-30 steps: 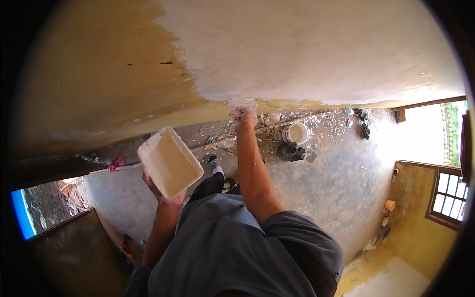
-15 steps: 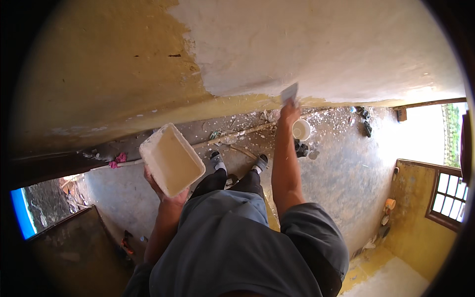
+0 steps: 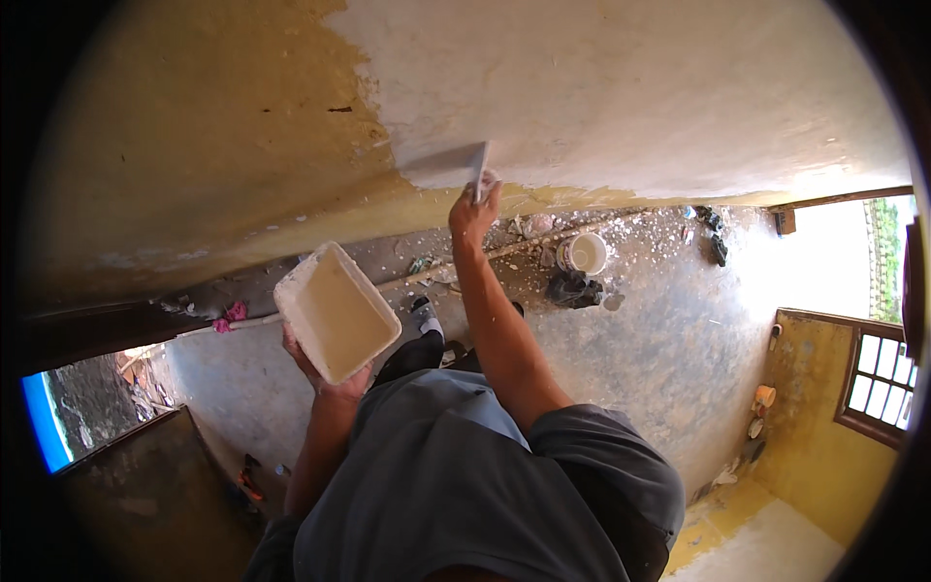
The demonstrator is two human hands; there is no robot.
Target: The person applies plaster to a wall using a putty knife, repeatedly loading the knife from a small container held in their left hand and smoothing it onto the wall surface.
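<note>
My left hand (image 3: 341, 386) grips a white rectangular tub (image 3: 293, 306) from below and the side, its opening facing up. Pale cream filler (image 3: 339, 325) lies inside it. In my right hand (image 3: 473, 215) is a putty knife (image 3: 481, 167), fingers closed round its handle. The blade is held edge-on against the wall, at the lower left part of a whitish coated area (image 3: 601, 97). To the left of that area the wall is bare yellow-brown paint (image 3: 223, 107), with small dark chips in it.
A white bucket (image 3: 588, 253) and a black plastic bag (image 3: 574, 289) are on the floor to the right of my arm. White flakes and a long pole (image 3: 524, 246) lie along the wall's foot. A pink cloth (image 3: 231, 315) lies left; a barred window (image 3: 882, 383) is far right.
My right hand has swept left along the wall with the putty knife, and the blade has turned more upright. The tub in my left hand stays nearly still.
</note>
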